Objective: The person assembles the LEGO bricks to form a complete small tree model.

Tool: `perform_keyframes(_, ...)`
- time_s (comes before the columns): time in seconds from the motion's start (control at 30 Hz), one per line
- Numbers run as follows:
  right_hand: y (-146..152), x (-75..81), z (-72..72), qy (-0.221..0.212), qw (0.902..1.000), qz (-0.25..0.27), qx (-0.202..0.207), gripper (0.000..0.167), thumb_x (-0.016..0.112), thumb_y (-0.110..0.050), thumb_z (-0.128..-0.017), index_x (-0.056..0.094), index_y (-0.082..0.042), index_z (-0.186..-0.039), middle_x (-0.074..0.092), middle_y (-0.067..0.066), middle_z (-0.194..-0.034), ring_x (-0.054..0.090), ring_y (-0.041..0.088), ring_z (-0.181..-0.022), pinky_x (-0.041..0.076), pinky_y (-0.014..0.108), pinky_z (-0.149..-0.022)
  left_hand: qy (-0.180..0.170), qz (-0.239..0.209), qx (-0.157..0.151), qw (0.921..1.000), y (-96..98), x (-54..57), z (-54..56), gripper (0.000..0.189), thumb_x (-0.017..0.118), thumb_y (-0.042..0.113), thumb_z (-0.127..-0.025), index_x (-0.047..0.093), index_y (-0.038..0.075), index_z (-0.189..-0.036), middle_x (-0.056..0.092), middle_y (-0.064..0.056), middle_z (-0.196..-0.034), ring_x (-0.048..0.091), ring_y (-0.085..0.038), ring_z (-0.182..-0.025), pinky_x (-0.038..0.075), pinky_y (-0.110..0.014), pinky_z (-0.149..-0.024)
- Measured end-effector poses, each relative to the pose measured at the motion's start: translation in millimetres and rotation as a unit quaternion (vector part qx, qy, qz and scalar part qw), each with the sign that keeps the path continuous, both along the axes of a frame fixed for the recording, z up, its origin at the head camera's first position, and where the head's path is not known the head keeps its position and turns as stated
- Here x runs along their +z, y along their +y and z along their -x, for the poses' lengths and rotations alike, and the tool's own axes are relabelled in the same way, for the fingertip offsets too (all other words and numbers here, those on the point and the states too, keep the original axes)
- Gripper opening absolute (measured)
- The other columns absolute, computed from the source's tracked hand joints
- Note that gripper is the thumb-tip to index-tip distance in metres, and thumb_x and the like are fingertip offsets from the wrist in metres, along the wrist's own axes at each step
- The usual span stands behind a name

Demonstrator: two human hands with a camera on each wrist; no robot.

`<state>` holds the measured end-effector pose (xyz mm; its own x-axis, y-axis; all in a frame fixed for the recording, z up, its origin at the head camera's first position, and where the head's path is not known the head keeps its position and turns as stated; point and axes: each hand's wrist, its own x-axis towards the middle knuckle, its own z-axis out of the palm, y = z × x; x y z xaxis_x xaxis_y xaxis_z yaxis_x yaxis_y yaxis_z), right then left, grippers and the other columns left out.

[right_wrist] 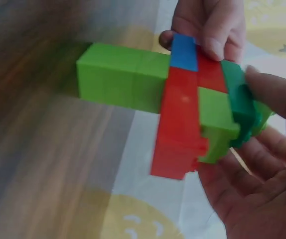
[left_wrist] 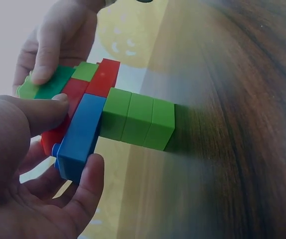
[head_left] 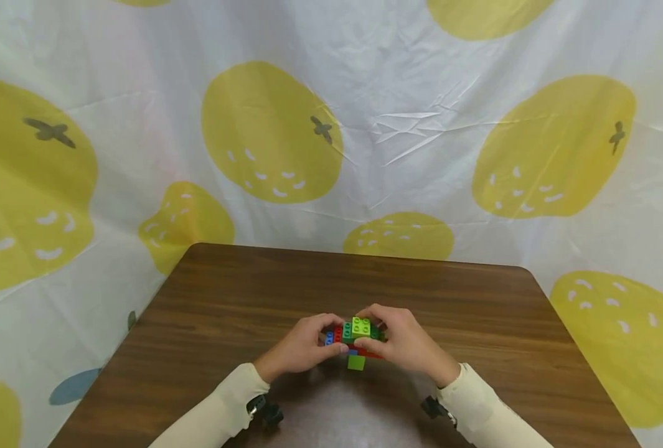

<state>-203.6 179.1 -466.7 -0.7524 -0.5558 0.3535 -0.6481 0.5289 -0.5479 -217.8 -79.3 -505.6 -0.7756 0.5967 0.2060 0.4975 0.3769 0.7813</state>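
Both hands grip a toy brick model (head_left: 359, 328) at the middle of the table. Its stem is a stack of light green bricks (left_wrist: 138, 119), whose lower end is at the tabletop. Across the stem lie a blue brick (left_wrist: 81, 134) and a red brick (right_wrist: 180, 109), with more red, light green and dark green bricks above. My left hand (head_left: 304, 345) holds the blue end, its thumb on a red brick in the left wrist view. My right hand (head_left: 409, 341) has its thumb on the dark green brick (right_wrist: 236, 89) and its fingers round the far side.
The dark brown wooden table (head_left: 241, 286) has rounded far corners. A white curtain (head_left: 393, 124) with a yellow fruit print hangs behind it and along its sides. Dark cameras on straps, such as the left one (head_left: 265, 410), sit at both wrists over light sleeves.
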Motion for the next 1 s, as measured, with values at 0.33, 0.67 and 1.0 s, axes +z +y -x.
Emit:
perform_keyframes(0.33,19.8,-16.7,-3.4,-0.015,0.9988,0.047,0.002,0.051,0.084,-0.023,-0.093,0.067,-0.010,-0.140,0.077,0.001,-0.124,0.076,0.013,-0.099,0.064,0.035,-0.083,-0.026,-0.017,0.006,0.9995,-2.7,-1.6,0.3,0.043,0.078,0.032,-0.098,0.064,0.018,-0.136,0.071,0.003,-0.118,0.067,-0.011,-0.105,0.059,-0.021,-0.080)
perform_keyframes(0.67,31.6,-23.9,-6.1,-0.044,0.9980,0.043,0.015,0.054,0.086,-0.017,-0.090,0.065,-0.014,-0.139,0.075,0.002,-0.123,0.076,0.017,-0.101,0.063,0.043,-0.087,-0.008,-0.034,-0.003,0.9994,-6.2,1.2,-4.7,0.058,0.084,0.013,-0.091,0.060,0.023,-0.143,0.067,0.001,-0.131,0.066,-0.018,-0.117,0.061,-0.031,-0.089)
perform_keyframes(1.0,35.4,-34.4,-9.8,-0.043,0.9976,0.050,0.023,0.059,0.086,-0.008,-0.089,0.062,-0.016,-0.143,0.074,0.002,-0.126,0.075,0.018,-0.103,0.064,0.036,-0.085,0.030,-0.037,-0.006,0.9988,-8.0,-4.3,-8.5,0.062,0.081,0.005,-0.093,0.058,0.021,-0.148,0.067,-0.003,-0.131,0.067,-0.023,-0.118,0.060,-0.032,-0.094)
